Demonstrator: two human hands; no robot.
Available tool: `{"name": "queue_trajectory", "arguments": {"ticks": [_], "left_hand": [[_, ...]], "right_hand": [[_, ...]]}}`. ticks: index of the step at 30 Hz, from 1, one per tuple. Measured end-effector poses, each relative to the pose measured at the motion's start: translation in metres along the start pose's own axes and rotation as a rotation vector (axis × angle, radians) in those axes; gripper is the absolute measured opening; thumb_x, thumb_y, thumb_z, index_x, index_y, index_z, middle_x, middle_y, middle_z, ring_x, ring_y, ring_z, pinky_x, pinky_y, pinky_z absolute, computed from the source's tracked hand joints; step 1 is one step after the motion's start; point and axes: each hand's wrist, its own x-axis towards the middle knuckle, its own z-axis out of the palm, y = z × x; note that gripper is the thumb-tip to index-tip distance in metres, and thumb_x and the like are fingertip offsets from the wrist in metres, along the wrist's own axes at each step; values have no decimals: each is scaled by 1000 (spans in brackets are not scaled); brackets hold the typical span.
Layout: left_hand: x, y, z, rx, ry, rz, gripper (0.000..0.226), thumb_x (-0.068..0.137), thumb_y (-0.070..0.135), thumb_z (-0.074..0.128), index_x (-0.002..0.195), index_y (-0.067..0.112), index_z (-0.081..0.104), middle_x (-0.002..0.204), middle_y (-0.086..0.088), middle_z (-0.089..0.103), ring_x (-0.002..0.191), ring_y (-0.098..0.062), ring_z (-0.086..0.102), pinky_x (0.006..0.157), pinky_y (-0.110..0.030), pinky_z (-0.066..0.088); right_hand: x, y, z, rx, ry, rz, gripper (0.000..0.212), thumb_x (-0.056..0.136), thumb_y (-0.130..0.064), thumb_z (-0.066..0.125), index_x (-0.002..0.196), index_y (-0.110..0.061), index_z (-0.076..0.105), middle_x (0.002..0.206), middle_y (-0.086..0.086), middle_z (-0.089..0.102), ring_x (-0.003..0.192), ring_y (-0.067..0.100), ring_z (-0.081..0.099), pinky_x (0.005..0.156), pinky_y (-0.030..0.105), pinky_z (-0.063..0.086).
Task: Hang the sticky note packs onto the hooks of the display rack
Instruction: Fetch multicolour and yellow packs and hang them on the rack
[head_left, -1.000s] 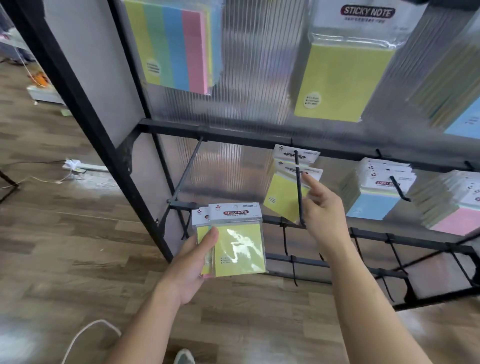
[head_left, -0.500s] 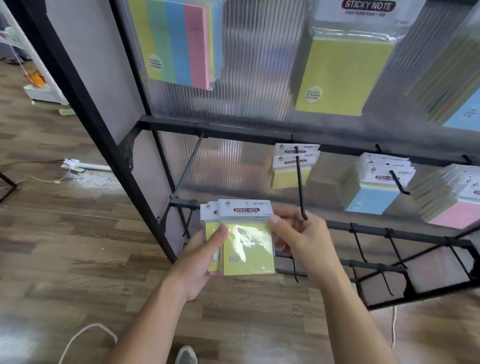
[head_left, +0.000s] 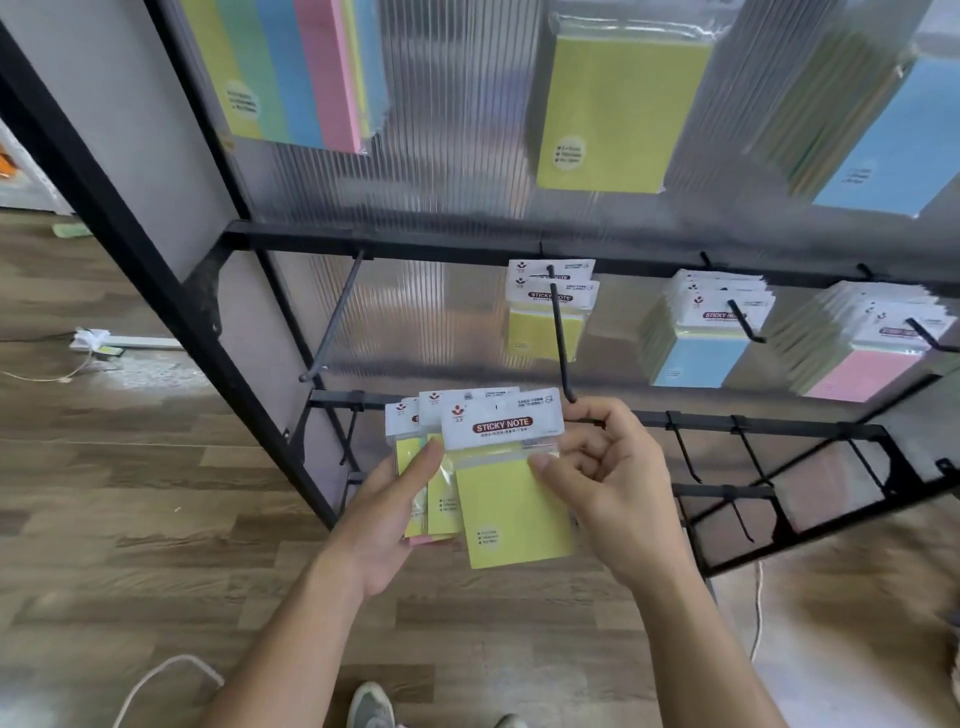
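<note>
My left hand (head_left: 387, 512) holds a small fan of yellow sticky note packs (head_left: 426, 441) with white header cards, thumb pressed across their fronts. My right hand (head_left: 608, 486) pinches the front yellow pack (head_left: 511, 512) at its right edge, just below the header, and has it slid partly off the stack. A long black hook (head_left: 560, 338) juts out right above my right hand; two yellow packs (head_left: 545, 322) hang at its back. The display rack (head_left: 467, 244) has a black frame and a ribbed clear back panel.
An empty grey hook (head_left: 332, 322) sticks out to the left. Stacks of blue packs (head_left: 696, 343) and pink packs (head_left: 862, 364) hang on hooks to the right. Larger pads hang above. Short bare hooks (head_left: 748, 452) line the lower bar. Wood floor, a cable and my shoe (head_left: 371, 706) lie below.
My right hand left the hook, came down to the packs in my left hand and pinched the front one, drawing it out to the right and down.
</note>
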Motion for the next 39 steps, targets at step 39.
{"name": "queue_trajectory", "arguments": {"ticks": [39], "left_hand": [[-6,12,-14,-33,79,60,52,71,46,63,118,26,63,109,-4,75,93,-23,71,73,-38,56]], "right_hand": [[56,13,-10,-454,217,-19,38,93,-3,49,124,-23,60,96,2,61,72,4,50,66,6,40]]}}
